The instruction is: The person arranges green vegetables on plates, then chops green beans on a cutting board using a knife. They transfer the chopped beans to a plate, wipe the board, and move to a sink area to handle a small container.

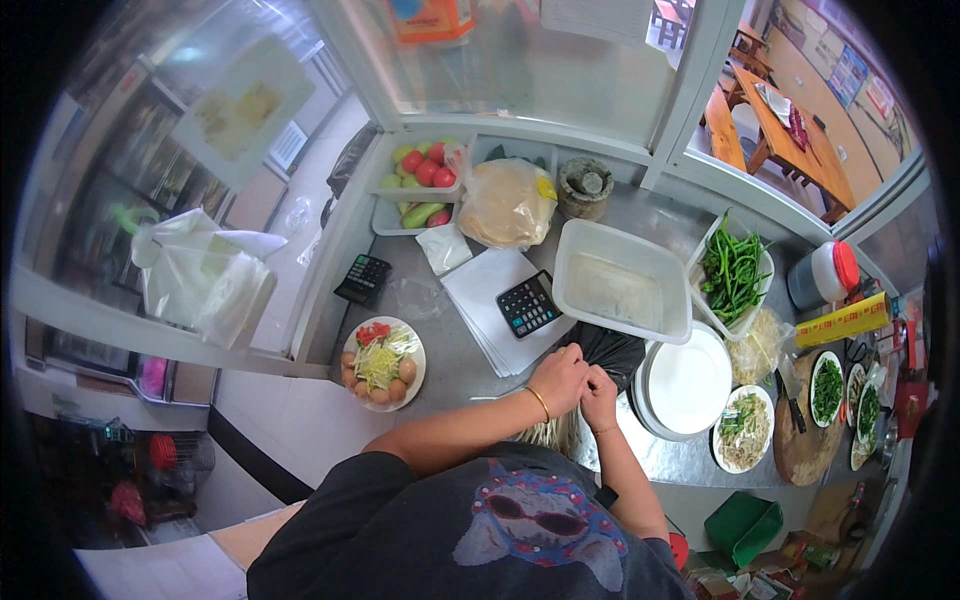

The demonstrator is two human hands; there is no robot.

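My left hand (561, 379) and my right hand (599, 397) are close together at the near edge of the counter. Fingers of both are curled against a crumpled black plastic bag (606, 349) and look closed on its near edge; the exact grip is partly hidden. Below them, pale thin stalks (549, 435) stick out, partly covered by my left forearm and shirt. A stack of white plates (688, 379) stands just right of the bag. Beyond it sits a translucent plastic tub (622, 281). White paper sheets (480, 300) with a calculator (528, 303) lie beyond my left hand.
Left stands a plate of eggs and shredded vegetables (382, 366), near a second calculator (362, 277). Tomato containers (424, 169), a bagged tan item (506, 202) and a stone mortar (585, 187) line the back. Right are green peppers (731, 270) and a knife (791, 397) on a round chopping board (806, 450).
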